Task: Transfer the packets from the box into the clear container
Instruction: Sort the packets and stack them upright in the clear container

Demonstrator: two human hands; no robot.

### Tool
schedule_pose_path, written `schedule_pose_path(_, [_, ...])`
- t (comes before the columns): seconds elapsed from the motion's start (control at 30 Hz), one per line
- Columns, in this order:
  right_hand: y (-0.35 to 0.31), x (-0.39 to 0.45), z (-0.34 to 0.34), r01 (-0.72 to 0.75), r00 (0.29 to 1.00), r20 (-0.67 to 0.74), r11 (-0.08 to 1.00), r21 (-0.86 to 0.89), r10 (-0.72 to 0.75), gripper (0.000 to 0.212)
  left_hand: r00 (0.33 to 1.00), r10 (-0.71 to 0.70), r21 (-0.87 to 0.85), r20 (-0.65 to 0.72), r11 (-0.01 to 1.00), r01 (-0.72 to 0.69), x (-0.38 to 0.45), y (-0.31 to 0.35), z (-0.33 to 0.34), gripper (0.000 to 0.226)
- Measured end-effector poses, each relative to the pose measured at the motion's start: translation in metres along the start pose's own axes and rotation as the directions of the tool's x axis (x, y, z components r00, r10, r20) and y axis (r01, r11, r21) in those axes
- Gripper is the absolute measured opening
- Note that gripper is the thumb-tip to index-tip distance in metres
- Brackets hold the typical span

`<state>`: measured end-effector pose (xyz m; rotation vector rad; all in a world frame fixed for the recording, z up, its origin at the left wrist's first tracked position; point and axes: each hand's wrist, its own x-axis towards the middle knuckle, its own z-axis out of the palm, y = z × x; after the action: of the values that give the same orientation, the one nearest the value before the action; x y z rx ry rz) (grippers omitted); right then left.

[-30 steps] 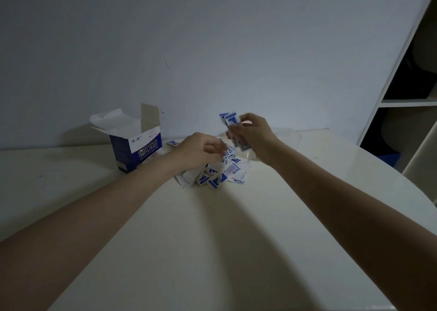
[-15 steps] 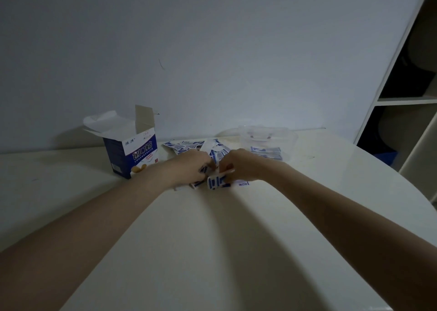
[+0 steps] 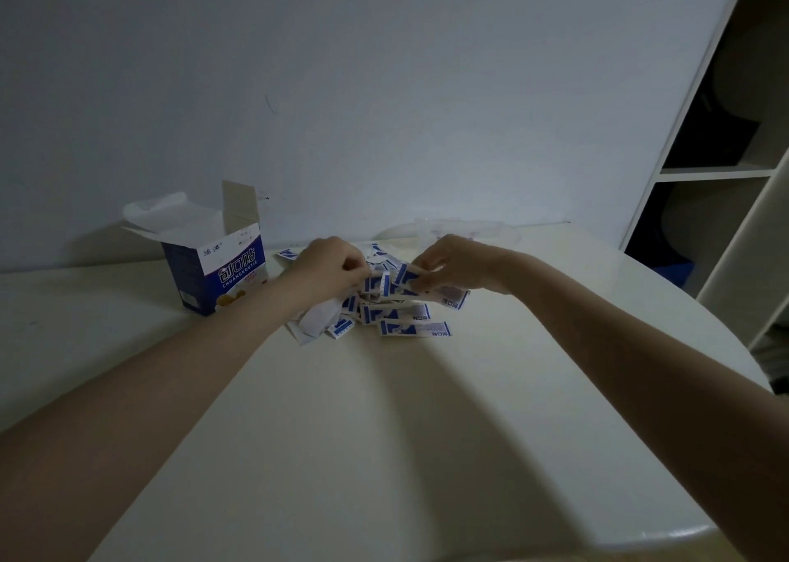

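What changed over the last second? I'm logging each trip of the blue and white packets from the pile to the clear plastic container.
The right hand, raised with a bunch of packets a second ago, came back down to the pile of blue and white packets and pinches some there. The left hand stayed on the pile, gathering packets. The open blue and white cardboard box and the clear plastic container look unmoved.

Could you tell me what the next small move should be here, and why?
Probably lift the pinched packets back to the clear container. Both the left hand and right hand are closed on some at the pile, and the container sits just behind the right hand.
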<state>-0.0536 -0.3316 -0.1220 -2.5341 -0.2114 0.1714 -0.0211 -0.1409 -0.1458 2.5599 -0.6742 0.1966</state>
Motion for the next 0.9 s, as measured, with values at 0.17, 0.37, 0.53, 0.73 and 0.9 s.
schedule_pose_path(0.17, [-0.003, 0.004, -0.001, 0.009, 0.980, -0.196, 0.987, 0.159, 0.023, 0.037, 0.988, -0.154, -0.276, 0.024, 0.949, 0.155, 0.000, 0.003, -0.011, 0.016])
schedule_pose_path(0.37, [-0.018, -0.003, 0.004, 0.144, 0.983, -0.084, 0.972, -0.185, -0.162, 0.025, 0.988, -0.137, -0.277, 0.065, 0.949, 0.150, 0.000, 0.005, -0.011, 0.018])
schedule_pose_path(0.53, [-0.017, -0.006, 0.019, 0.138, 0.987, -0.034, 0.946, -0.292, -0.155, 0.026, 0.976, -0.031, 0.039, 0.216, 0.999, 0.023, -0.006, 0.009, 0.002, 0.020])
schedule_pose_path(0.73, [-0.004, -0.016, 0.023, 0.092, 0.989, 0.143, 0.918, -0.385, -0.039, 0.017, 0.952, -0.055, 0.233, 0.301, 0.972, -0.018, -0.011, 0.011, 0.013, 0.034])
schedule_pose_path(0.9, [-0.006, -0.017, 0.031, 0.126, 0.978, 0.205, 0.877, -0.463, -0.032, 0.038, 0.970, -0.060, 0.160, 0.235, 0.987, 0.023, -0.010, 0.012, 0.014, 0.022])
